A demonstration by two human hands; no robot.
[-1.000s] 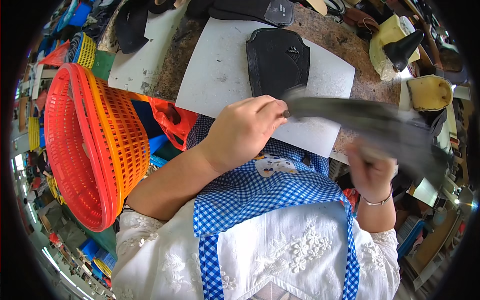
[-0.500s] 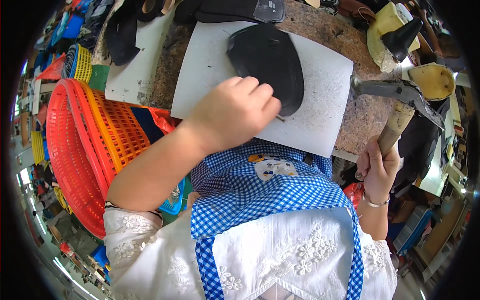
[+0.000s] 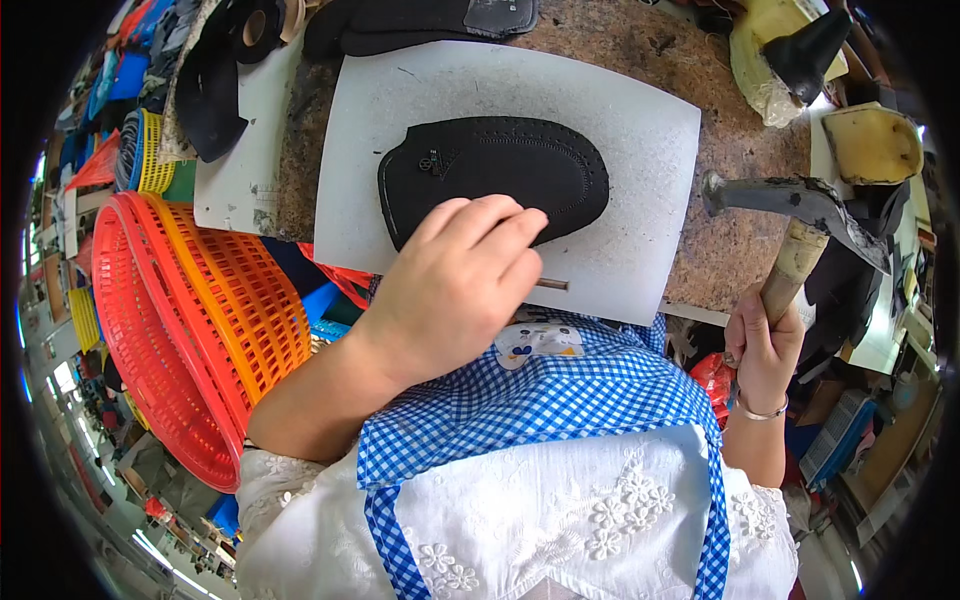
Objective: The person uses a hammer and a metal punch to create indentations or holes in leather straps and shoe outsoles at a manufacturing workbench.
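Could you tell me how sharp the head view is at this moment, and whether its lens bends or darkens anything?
In the head view the left hand, the black leather piece and the hammer in the right hand are all sharp, without motion blur; the white board's straight edges bow outward; the orange baskets curve strongly near the rim; the corners fall to black; lighting is even, with soft shadows.
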